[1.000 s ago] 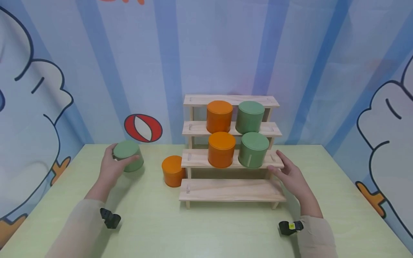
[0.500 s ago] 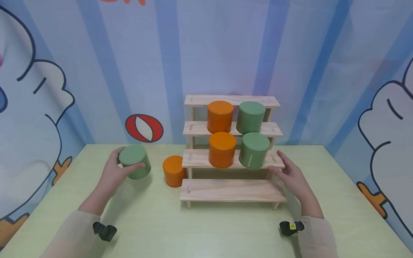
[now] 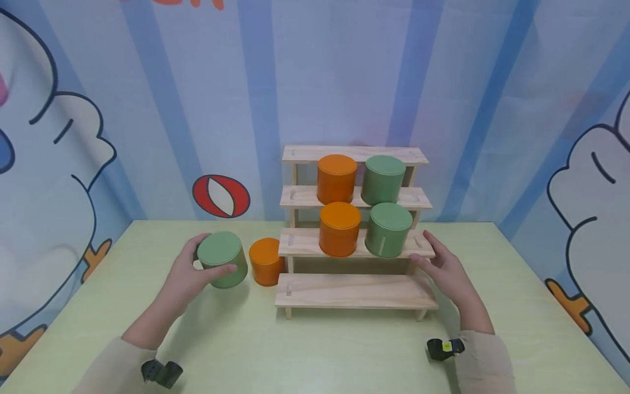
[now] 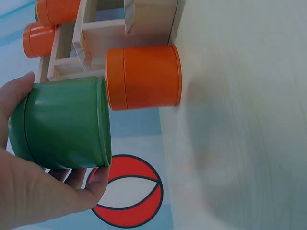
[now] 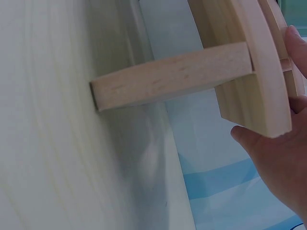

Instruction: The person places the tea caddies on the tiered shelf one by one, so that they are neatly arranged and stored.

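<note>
One green cylinder [image 3: 223, 253] the left hand [image 3: 188, 275] gripped, if swung low, risked toppling the orange cylinder [image 3: 266, 262] beside the tiered wooden rack [image 3: 354, 290] the right hand [image 3: 445, 268] held.

A staged tabletop booth, set up for recording: a creased, blue-striped backdrop [image 3: 334, 71] closes in the back and both sides of a pale surface [image 3: 344, 355]. Printed across it are a red-and-white ball [image 3: 221, 196], orange lettering [image 3: 159, 2] cropped at the top edge and large white cartoon figures [image 3: 44, 219] with orange feet [image 3: 95, 257] at either side. A wooden rack [image 3: 354, 287] of orange and green tins [image 3: 339, 230] stands display-fashion at the back, while small black cameras [image 3: 440, 350] sit at both beige cuffs [image 3: 484, 355]. Whether the booth occupies a home, studio or lab cannot be told.
</note>
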`<state>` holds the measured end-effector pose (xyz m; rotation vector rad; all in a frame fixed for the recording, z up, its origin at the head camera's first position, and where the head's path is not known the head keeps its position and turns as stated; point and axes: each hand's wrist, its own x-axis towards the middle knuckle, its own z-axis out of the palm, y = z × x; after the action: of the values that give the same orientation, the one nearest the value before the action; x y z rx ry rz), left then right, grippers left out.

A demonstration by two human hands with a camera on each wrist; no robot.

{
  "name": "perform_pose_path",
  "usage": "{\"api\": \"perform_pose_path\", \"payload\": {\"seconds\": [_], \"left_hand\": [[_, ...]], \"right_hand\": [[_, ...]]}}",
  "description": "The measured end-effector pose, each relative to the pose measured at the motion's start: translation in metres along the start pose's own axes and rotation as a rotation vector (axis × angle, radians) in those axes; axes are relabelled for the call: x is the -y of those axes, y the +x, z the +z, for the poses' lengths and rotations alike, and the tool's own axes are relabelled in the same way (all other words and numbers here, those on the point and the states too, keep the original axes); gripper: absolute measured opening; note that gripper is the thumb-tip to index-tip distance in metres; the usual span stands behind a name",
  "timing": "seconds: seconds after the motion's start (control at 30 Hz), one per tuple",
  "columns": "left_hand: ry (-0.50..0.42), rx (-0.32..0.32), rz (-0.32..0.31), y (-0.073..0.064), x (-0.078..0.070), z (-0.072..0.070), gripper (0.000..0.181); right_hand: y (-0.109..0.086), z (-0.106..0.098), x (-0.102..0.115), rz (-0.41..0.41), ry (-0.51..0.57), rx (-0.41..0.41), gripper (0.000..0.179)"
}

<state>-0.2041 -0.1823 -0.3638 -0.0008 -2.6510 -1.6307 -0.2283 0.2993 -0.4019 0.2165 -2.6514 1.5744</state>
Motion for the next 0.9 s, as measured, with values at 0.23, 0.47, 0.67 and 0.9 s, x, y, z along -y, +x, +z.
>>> {"api": "perform_pose_path", "payload": {"seconds": [0.23,0.47,0.67,0.9], "left_hand": [[-0.018,0.023,-0.018,-0.008,-0.005,0.011,0.092],[-0.073,0.062,0.001,-0.017,-0.013,0.022,0.089],[-0.116,0.085,0.037,-0.023,-0.019,0.031,0.087],[-0.158,0.111,0.069,-0.026,-0.025,0.047,0.083]], "right_hand": [[0.001,0.0,-0.001,0.0,0.001,0.0,0.079],[0.0,0.0,-0.004,0.003,0.013,0.004,0.079],[-0.001,0.0,-0.004,0.001,0.009,0.006,0.079],[0.0,0.0,-0.004,0.0,0.018,0.004,0.079]]}}
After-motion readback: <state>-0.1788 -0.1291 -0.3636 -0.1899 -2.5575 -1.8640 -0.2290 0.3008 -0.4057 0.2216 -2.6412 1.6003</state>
